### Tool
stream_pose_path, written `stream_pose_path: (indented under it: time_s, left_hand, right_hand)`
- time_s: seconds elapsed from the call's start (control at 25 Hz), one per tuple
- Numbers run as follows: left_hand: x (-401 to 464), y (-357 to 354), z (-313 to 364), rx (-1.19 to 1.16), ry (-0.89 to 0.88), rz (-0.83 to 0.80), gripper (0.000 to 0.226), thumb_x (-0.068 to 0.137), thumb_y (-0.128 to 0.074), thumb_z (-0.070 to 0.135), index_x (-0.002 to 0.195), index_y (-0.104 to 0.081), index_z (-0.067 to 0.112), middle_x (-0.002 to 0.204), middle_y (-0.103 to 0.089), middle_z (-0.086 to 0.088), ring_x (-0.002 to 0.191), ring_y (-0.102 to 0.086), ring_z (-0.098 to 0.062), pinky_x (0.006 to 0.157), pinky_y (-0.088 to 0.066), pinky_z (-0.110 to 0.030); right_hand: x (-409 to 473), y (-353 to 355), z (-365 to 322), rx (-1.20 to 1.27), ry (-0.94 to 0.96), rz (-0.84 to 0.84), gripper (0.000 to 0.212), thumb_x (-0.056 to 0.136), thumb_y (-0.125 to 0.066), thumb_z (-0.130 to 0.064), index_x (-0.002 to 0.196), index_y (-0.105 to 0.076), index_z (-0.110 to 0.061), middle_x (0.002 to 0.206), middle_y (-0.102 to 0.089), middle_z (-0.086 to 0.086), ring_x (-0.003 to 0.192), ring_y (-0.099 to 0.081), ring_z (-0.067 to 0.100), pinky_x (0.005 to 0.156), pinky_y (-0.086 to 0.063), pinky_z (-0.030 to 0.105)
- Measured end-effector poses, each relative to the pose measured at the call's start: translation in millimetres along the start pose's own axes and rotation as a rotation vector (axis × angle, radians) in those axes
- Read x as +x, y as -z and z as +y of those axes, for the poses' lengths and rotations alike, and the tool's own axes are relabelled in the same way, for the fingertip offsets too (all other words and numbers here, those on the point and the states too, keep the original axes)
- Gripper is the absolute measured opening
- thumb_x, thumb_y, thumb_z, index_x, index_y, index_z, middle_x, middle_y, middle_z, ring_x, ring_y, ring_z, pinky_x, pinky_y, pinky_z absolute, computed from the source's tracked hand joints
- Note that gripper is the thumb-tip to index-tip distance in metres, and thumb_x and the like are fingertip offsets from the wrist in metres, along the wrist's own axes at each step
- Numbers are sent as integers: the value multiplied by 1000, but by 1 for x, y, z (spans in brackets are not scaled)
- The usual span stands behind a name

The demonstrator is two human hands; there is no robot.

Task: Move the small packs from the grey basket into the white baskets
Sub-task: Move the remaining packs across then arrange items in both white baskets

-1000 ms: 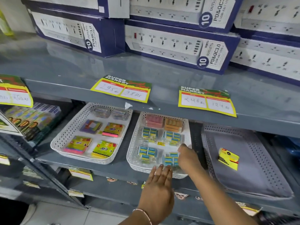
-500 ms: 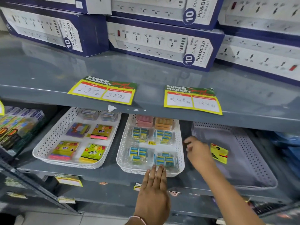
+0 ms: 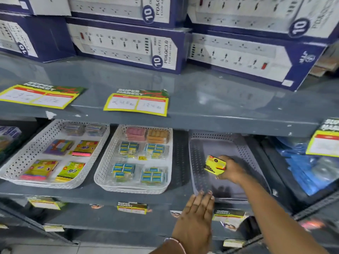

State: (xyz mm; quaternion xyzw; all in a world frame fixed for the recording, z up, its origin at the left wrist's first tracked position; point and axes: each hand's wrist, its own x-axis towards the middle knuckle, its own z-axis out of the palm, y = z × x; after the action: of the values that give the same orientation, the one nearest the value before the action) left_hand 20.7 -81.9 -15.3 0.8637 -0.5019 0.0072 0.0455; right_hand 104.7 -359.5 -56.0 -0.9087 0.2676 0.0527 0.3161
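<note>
while right hand (image 3: 232,170) reaches into grey basket (image 3: 199,162), fingers clasp yellow pack (image 3: 215,165), held just above basket floor. left hand (image 3: 195,219) flat, fingers extended, grasping nothing, fingertips at grey basket's front rim. two white baskets (image 3: 108,163) left of it on same shelf (both holding small packs). price tags (image 3: 136,102) on shelf edge above.

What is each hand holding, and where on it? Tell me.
The right hand grips the yellow pack by its right end, over the grey basket. The left hand holds nothing.
</note>
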Motion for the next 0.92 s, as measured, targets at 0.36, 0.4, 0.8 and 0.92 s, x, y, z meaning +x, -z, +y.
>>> stream_pose_path:
  time_s: [0.36,0.4,0.8,0.92]
  left_hand:
    - [5,-2,23,38,127,-76,75,54,-78,55,119,-70,19,128,-63,3,118,-59,-15,106,-20,-34]
    - [3,0,20,46,138,-53,76,53,-77,57,118,-70,19,128,-63,3,118,-60,-15,106,-26,-34]
    - [-90,32,-102,-62,518,238,81,82,-63,39,147,-32,1,156,-24,-9,143,-22,-32,113,-28,-45]
    - [-138,27,-160,-45,595,246,80,97,-38,44,153,10,12,156,23,2,145,20,-21,117,14,-32]
  right_hand:
    - [17,10,17,108,-28,86,50,57,-89,-8,102,-66,-7,82,-67,5,70,-61,19,54,-45,21]
    - [16,12,16,195,-46,128,37,65,-84,-6,98,-68,0,79,-68,9,68,-62,20,58,-51,29]
    - [-54,-28,-158,671,431,112,23,84,-66,-1,99,-67,-18,88,-72,2,72,-68,14,58,-55,13]
    - [-63,-80,-242,693,474,-82,25,84,-63,5,99,-67,-14,84,-72,2,62,-68,9,54,-56,23]
